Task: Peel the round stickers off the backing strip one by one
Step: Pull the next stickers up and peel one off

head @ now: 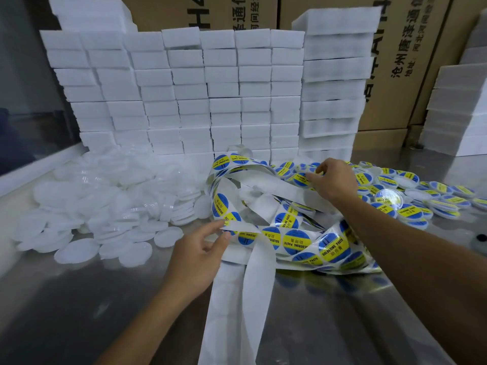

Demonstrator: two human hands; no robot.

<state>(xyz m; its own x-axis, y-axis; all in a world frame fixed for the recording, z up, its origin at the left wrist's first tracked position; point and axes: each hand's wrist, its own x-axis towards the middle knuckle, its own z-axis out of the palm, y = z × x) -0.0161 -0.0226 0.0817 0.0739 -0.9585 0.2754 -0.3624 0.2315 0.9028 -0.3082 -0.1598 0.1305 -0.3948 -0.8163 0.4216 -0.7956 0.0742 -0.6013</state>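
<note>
Head view: backing strip (266, 180) lies looped mid-desk (79, 312), its bare white tail running off the near edge. Blue-yellow round stickers (296, 242) sit along it. Left hand (196, 259): fingers (210, 230) pinch the strip's end. Right hand (333, 181): fingers curled, pressing a sticker onto a lid among labelled lids (411, 196) toward the right edge. Plain white lids (105, 201) heaped left; foam blocks (184, 90) stacked along the far edge.

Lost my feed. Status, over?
Left hand pinches strip. Right hand on a labelled lid. Strip tangled; nothing blocking.
</note>
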